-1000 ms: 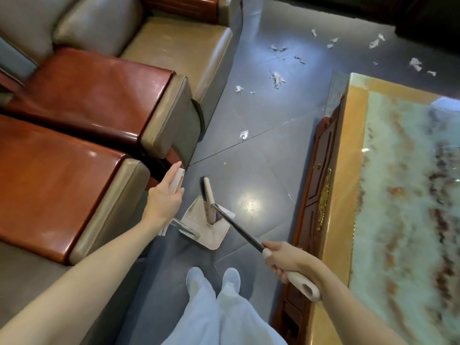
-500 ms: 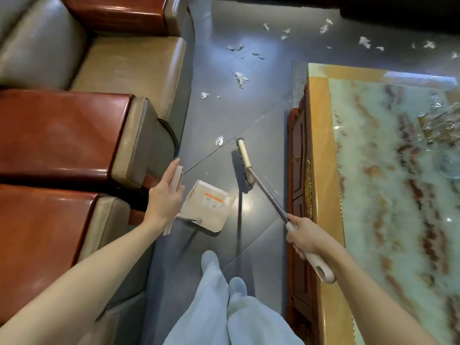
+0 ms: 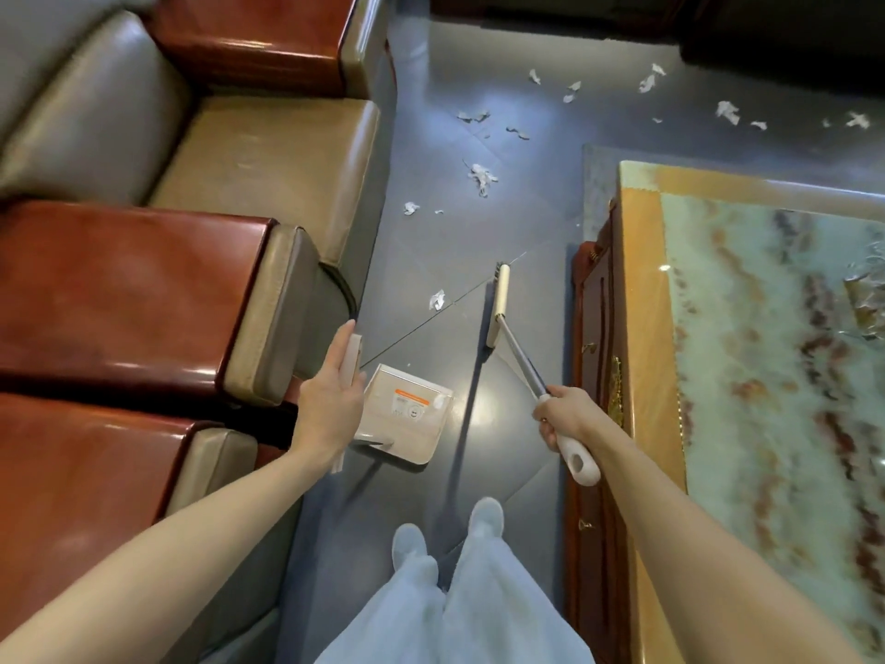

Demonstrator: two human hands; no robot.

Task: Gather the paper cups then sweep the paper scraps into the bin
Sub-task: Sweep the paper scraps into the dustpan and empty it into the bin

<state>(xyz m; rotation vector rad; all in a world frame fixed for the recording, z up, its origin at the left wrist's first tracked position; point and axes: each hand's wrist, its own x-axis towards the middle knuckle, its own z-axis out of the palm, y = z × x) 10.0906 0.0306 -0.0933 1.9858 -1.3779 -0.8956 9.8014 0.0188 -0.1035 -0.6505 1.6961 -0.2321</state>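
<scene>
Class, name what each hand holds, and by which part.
Left hand holds the dustpan by its handle's top; right hand grips the broom by its white grip.

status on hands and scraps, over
Left grip on dustpan, right grip on broom. Nearest scrap just left of broom head, more scraps ahead on floor. Lane narrow: sofa left, table right.
</scene>
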